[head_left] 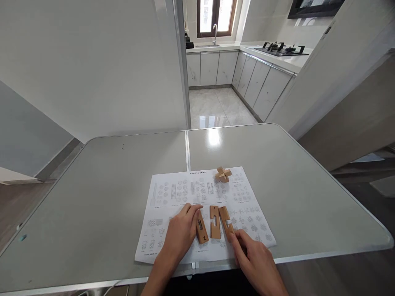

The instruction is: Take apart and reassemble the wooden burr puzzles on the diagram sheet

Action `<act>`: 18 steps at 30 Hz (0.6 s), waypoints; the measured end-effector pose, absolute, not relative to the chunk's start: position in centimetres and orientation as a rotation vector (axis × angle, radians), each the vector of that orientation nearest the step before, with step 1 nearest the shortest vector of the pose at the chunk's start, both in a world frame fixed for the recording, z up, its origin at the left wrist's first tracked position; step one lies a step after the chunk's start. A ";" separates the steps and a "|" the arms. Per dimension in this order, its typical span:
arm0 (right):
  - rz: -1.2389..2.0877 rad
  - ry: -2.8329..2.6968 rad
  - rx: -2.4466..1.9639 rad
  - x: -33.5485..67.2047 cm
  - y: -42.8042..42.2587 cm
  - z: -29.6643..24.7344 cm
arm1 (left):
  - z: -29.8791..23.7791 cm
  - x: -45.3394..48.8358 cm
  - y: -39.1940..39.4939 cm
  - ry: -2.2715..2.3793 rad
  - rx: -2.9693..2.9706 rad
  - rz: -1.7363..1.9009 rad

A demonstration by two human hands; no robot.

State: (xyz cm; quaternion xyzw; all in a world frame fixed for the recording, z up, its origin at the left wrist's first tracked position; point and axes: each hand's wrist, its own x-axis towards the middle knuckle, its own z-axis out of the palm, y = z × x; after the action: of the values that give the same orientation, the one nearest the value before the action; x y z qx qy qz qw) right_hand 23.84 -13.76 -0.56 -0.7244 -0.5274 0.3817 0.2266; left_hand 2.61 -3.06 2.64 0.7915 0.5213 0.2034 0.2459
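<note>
Three wooden puzzle pieces lie side by side on a printed instruction sheet. My left hand is at the left piece, which carries a dark "2" and other markings; my fingers are closed at its upper end and left edge. The middle notched piece lies untouched. At the lower end of the right notched piece, slightly slanted, my right hand pinches it between thumb and fingers. An assembled wooden burr puzzle rests near the sheet's top right corner.
The sheet lies on a grey table with a metal seam down its middle. A wall panel stands behind its left half. Beyond the far edge is a kitchen with a faucet and a gas stove.
</note>
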 end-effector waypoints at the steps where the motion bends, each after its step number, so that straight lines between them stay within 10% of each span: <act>1: 1.025 -1.503 -2.002 23.8 -13.6 -0.5 | 2.5 3.0 -2.8 1.420 2.202 0.516; 18: 0.829 -1.873 -2.057 24.1 -12.4 -0.6 | 2.5 3.8 -2.2 1.035 2.400 0.524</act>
State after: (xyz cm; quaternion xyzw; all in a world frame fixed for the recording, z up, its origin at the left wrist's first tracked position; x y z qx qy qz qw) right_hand 24.06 -12.40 -0.59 -0.7037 -0.6405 0.2836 0.1190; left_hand 3.85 -2.16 2.52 0.8749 0.3772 0.1912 0.2360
